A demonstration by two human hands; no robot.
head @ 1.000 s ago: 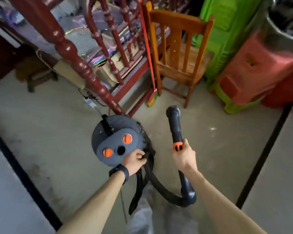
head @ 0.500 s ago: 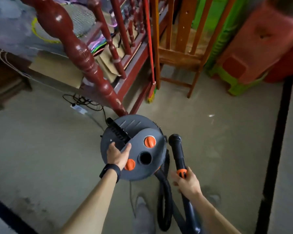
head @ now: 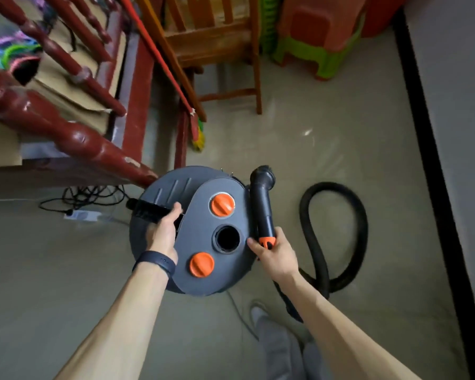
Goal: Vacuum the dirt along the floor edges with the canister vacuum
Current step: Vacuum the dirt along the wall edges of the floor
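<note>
While left hand (head: 162, 235) grips the canister (head: 220, 272), right hand (head: 279, 257) holds its nozzle (head: 263, 207).

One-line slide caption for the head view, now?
Left hand grips the handle atop the canister vacuum; right hand holds the hose nozzle beside it, hose looped on the floor.

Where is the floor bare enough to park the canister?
Free: the floor between chair, hose and black strip; also lower left, below the power strip. Crowded: by the bed post, where cords tangle, and right of the canister, where the hose lies.
</note>
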